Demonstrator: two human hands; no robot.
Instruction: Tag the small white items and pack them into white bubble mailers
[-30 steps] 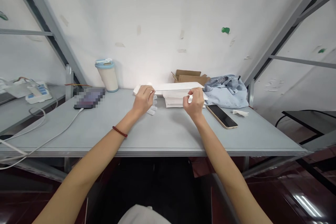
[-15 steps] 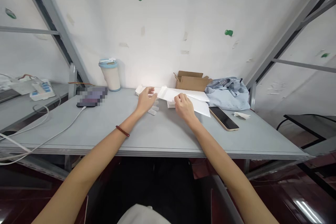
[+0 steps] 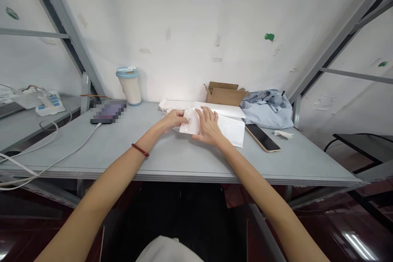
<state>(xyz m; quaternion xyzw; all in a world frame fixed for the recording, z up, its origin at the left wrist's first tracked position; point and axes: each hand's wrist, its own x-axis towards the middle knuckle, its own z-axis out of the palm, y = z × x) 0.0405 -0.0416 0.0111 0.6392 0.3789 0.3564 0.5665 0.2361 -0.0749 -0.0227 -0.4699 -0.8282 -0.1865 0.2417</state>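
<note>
A white padded envelope (image 3: 232, 131) lies across the desk between my hands, its narrow flap end turned toward the left. My left hand (image 3: 173, 119) grips that end, thumb on top and fingers mostly hidden behind it. My right hand (image 3: 208, 126) is on the envelope near the flap, with its thumb at the lower edge and its other fingers bent over the top. Behind it, more flat white envelopes (image 3: 225, 109) lie near the wall. Small clear plastic pieces (image 3: 176, 129) show only partly below my left hand.
An open cardboard box (image 3: 225, 95) and crumpled light-blue cloth (image 3: 267, 108) stand behind, to the right. A phone (image 3: 262, 137) and a crumpled tissue (image 3: 283, 134) lie in front of the cloth. At left are a tumbler (image 3: 130, 88) and a pixelated device (image 3: 109, 111) on a white cable (image 3: 75, 154).
The envelope has turned and come slightly nearer, its flap end now between my hands. My left hand, earlier apart from it, has taken hold; my right hand has shifted left along it.
</note>
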